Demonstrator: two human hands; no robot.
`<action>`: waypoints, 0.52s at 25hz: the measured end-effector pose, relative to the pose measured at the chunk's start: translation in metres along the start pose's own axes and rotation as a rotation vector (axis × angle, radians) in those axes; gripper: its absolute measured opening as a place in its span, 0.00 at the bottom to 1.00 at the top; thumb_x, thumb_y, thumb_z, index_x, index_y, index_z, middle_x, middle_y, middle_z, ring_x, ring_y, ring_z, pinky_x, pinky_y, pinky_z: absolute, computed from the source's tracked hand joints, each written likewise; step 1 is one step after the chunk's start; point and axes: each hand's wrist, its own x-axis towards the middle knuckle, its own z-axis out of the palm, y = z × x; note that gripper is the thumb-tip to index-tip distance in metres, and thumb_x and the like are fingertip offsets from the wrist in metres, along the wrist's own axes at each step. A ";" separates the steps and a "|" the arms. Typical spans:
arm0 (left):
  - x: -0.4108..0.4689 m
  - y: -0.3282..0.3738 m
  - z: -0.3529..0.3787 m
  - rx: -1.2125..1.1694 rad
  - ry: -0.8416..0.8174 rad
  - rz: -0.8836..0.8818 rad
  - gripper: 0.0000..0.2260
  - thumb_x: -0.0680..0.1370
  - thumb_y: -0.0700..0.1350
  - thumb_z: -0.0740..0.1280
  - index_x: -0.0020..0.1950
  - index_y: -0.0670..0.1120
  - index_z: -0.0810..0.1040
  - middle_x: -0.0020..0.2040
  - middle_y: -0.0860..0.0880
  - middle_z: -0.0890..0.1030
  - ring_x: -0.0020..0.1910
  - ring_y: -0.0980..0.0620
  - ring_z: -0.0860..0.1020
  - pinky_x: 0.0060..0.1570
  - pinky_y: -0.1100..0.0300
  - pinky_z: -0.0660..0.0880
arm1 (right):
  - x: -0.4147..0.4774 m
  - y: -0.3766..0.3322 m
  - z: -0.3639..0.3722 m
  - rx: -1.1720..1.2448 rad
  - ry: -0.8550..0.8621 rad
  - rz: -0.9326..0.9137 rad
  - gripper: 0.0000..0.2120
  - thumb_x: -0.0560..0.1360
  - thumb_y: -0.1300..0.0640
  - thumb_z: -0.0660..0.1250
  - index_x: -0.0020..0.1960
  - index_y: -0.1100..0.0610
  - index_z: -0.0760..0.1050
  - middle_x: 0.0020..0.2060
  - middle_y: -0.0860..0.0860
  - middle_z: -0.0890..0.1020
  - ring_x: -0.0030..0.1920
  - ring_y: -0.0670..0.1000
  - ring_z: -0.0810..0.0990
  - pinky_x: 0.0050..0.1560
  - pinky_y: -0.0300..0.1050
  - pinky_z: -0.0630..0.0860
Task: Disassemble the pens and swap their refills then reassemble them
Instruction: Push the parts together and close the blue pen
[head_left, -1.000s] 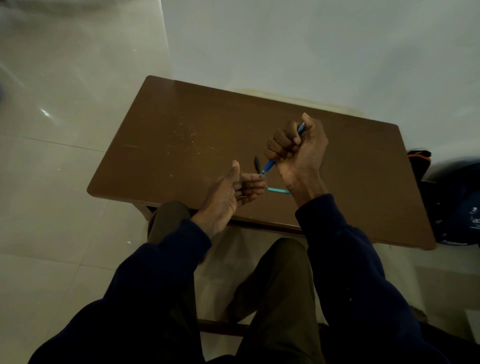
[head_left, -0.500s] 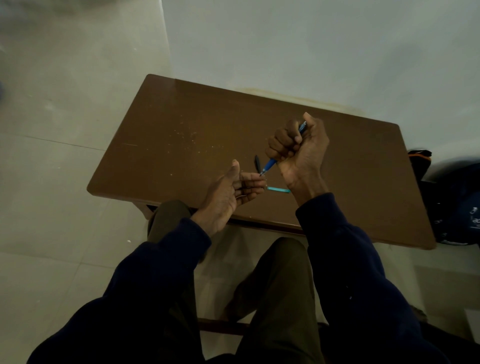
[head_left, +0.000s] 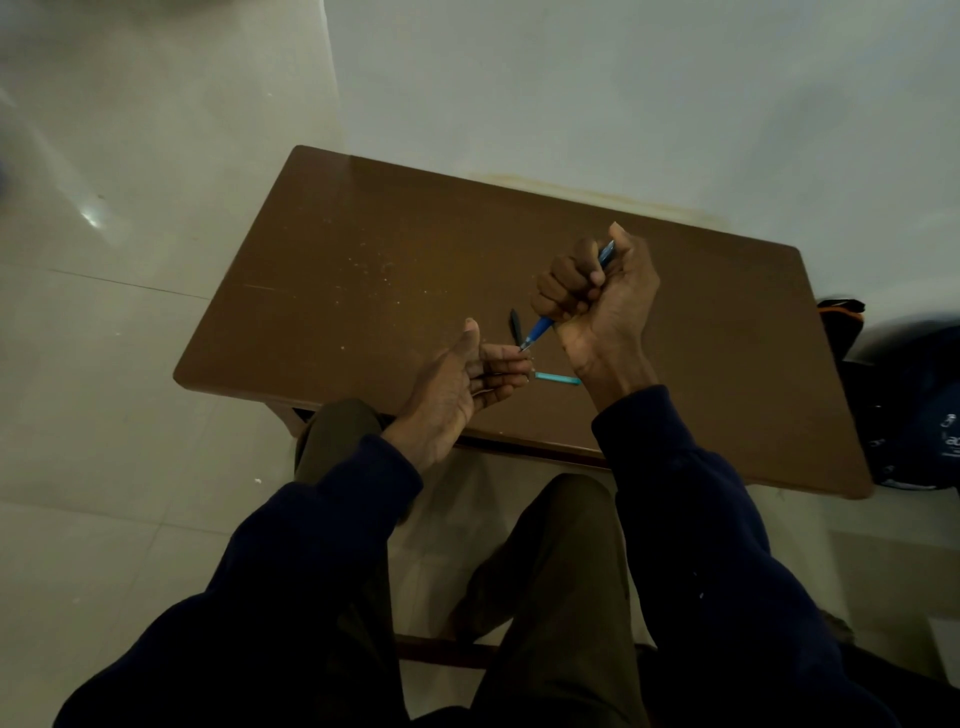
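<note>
Head view: right hand fists a blue pen, tip toward seven o'clock; left hand curled, contents unclear.

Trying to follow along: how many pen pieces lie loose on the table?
2: a black piece beyond the left hand, a light blue piece between it and the right hand. Others may hide under the hands.

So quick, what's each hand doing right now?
Right hand: closed round the blue pen.
Left hand: fingers curled by the pen's tip; whether it holds anything cannot be told.
</note>
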 end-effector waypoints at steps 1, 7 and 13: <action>0.000 0.000 0.000 0.000 0.001 0.000 0.28 0.85 0.60 0.52 0.54 0.42 0.84 0.50 0.44 0.87 0.48 0.52 0.86 0.45 0.63 0.80 | 0.000 0.000 0.000 0.004 0.000 0.001 0.26 0.83 0.49 0.49 0.27 0.54 0.58 0.24 0.48 0.51 0.25 0.47 0.48 0.28 0.41 0.47; -0.001 0.000 0.000 0.002 0.003 0.009 0.28 0.85 0.60 0.52 0.51 0.43 0.85 0.50 0.44 0.87 0.48 0.51 0.86 0.47 0.62 0.80 | -0.001 0.001 0.000 0.003 0.006 0.005 0.26 0.83 0.49 0.49 0.27 0.54 0.58 0.25 0.48 0.50 0.26 0.47 0.48 0.28 0.42 0.47; -0.001 0.000 0.000 0.003 0.003 0.007 0.28 0.85 0.60 0.52 0.52 0.42 0.84 0.50 0.44 0.87 0.48 0.52 0.86 0.46 0.63 0.80 | -0.002 0.001 0.000 0.017 0.014 0.004 0.25 0.83 0.48 0.49 0.28 0.54 0.58 0.25 0.48 0.50 0.26 0.47 0.48 0.28 0.42 0.48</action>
